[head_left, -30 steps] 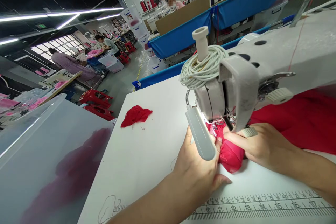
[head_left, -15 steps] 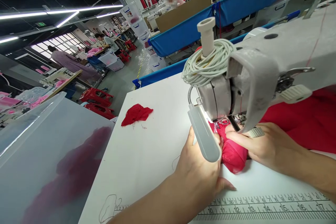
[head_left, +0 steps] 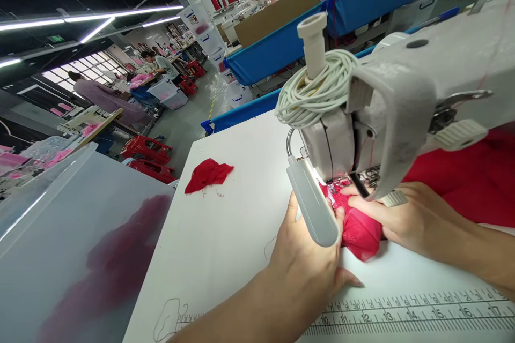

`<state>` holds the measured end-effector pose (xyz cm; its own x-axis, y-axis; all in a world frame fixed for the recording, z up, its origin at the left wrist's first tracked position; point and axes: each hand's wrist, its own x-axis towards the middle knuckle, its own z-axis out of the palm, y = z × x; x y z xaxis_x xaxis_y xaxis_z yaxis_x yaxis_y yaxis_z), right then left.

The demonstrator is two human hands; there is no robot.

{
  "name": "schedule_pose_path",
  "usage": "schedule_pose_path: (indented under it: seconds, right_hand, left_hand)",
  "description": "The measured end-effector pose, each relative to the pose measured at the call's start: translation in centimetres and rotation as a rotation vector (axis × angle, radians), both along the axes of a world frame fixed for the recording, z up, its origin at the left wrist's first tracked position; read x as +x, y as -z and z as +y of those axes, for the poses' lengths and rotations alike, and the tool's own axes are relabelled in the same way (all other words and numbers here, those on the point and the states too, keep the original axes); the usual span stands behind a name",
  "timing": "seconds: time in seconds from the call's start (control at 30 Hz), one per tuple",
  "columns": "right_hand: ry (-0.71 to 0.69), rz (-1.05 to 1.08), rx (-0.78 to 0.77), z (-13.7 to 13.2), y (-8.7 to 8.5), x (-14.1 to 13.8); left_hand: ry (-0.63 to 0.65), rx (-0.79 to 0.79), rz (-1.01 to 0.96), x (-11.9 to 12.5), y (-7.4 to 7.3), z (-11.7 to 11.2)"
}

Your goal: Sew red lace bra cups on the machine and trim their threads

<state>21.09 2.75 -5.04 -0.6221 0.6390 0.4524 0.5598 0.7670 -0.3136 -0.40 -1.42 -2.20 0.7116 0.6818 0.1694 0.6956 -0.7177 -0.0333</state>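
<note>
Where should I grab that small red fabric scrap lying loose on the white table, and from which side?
Pinch the red scrap at its raised crumpled middle, coming straight down from above. It lies bunched and loose on the white table, with bare table all round it and its edges flat on the surface, so a side approach would probably just push it along.

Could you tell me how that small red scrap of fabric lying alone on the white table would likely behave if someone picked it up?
The red scrap lies crumpled in soft folds, so it would probably droop limply. It looks thin, so likely very light and easily pushed along the table.
</note>
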Motion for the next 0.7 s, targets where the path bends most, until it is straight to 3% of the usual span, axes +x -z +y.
schedule_pose_path:
  seconds: [0.27, 0.7]
  right_hand:
    - [0.007, -0.003, -0.203, 0.0, -0.2, 0.0]
    - [0.053, -0.006, -0.103, 0.0, -0.3, -0.1]
  left_hand:
    - [-0.057, -0.023, 0.041, 0.5, -1.1, -0.5]
    - [-0.023, 0.035, -0.070, 0.1, 0.0, 0.2]
